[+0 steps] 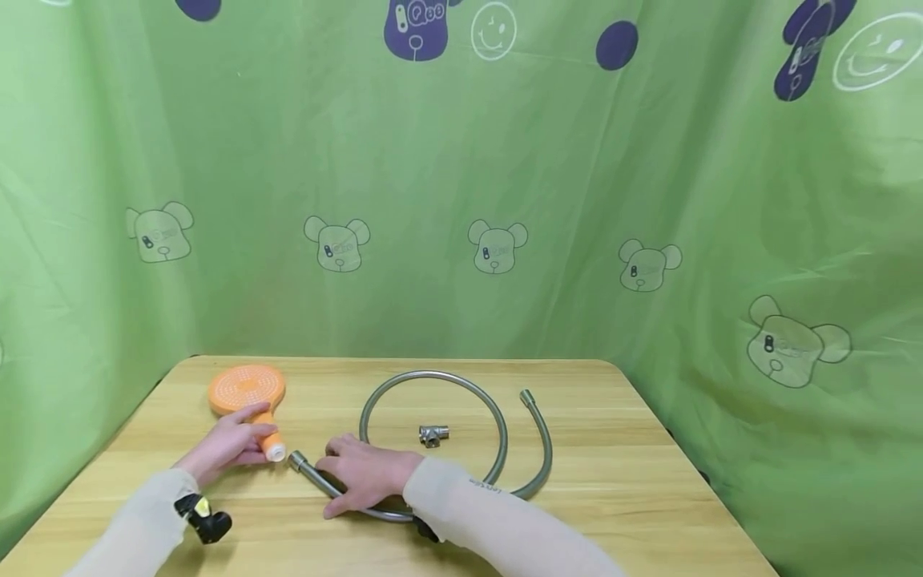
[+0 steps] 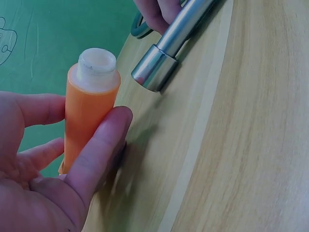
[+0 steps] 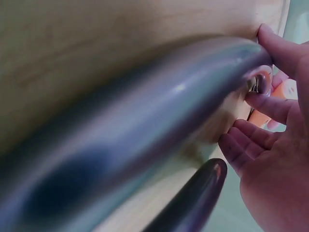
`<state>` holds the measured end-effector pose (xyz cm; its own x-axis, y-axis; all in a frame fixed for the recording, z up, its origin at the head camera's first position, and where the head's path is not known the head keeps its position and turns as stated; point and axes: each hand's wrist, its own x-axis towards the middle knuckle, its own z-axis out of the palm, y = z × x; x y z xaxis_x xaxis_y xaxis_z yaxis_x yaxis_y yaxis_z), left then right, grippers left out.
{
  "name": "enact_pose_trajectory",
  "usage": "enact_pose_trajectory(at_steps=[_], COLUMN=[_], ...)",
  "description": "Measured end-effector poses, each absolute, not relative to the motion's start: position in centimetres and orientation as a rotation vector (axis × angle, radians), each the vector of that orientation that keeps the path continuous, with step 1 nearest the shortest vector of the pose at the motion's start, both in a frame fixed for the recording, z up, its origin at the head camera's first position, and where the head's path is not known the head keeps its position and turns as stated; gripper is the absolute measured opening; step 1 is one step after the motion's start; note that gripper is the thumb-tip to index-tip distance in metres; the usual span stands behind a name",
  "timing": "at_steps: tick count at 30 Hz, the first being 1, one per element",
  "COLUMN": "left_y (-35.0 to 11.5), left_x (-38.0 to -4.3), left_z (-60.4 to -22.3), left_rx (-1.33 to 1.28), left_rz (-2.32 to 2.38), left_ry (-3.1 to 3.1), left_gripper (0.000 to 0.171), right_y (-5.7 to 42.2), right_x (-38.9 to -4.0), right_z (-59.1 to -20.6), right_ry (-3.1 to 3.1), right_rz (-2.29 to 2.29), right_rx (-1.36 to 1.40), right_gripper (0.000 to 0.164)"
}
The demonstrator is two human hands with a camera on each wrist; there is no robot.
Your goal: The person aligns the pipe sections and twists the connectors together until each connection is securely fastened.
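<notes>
An orange shower head (image 1: 247, 388) lies face up at the table's left, its white threaded end (image 2: 96, 62) pointing toward the front. My left hand (image 1: 229, 445) grips its handle (image 2: 89, 121) between thumb and fingers. Beside it, my right hand (image 1: 371, 474) pinches a grey metal shower hose (image 3: 159, 92) a short way behind its end, thumb on one side and fingers on the other. The hose's metal nut (image 2: 155, 67) points toward the handle end, with a small gap between them.
The hose loops across the table's middle, its other end nut (image 1: 527, 396) lying at the right. Inside the loop sits a small chrome tee fitting (image 1: 433, 435). A green printed curtain (image 1: 447, 144) surrounds the wooden table (image 1: 613, 449) at the back and sides.
</notes>
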<state>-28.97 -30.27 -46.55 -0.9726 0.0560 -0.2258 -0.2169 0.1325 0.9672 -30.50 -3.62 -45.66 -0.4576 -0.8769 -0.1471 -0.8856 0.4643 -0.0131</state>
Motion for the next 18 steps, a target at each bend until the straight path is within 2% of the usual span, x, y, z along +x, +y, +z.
enact_pose_trajectory(at_steps=[18], left_y=[-30.0], left_x=[-28.7], left_z=[-46.8], left_rx=[-0.173], left_rz=[1.959], left_ry=[2.212], left_gripper=[0.069], right_y=[-2.9], right_x=[-30.5], right_z=[-46.8], right_ry=[2.598], right_rz=[0.021], right_rx=[-1.595], right_gripper=[0.059])
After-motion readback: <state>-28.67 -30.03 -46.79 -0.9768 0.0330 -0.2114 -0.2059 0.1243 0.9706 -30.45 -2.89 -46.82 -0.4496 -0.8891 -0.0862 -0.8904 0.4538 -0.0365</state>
